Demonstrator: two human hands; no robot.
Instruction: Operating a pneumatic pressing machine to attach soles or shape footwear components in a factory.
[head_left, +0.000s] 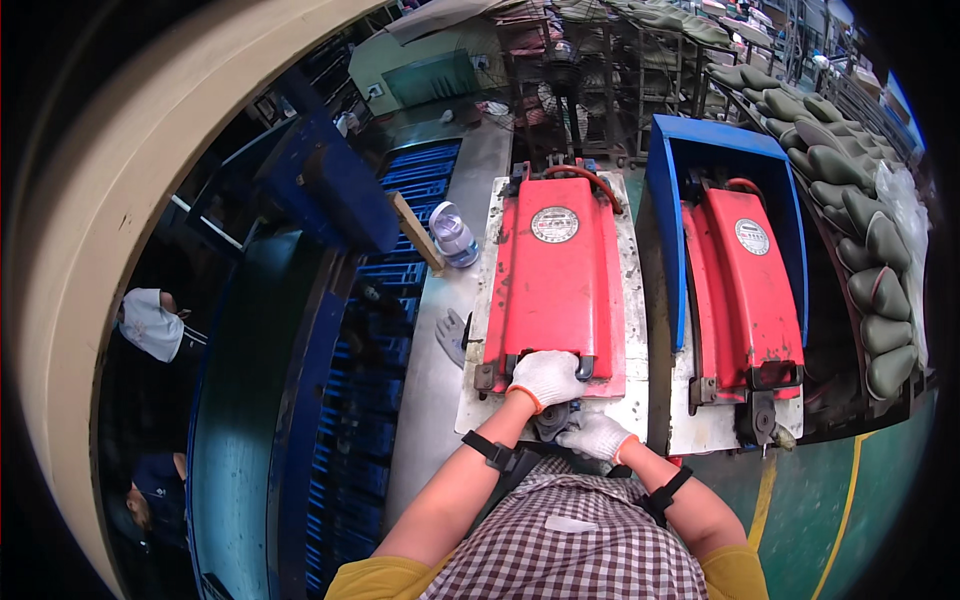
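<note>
In front of me lies a long red metal cover with a round label, mounted on a pale, worn base plate. My left hand, in a white knitted glove, is closed over the black handle at the cover's near end. Just below it sits a dark round metal latch. My right hand, gloved the same way, has its fingers curled in at the latch's right side; the fingertips are partly hidden. Black straps circle both my forearms.
To the right stands a second red cover inside a blue metal housing. Many olive shoe-shaped pieces fill a rack beyond. On the left metal table are a water bottle and a grey glove. Two people are farther left.
</note>
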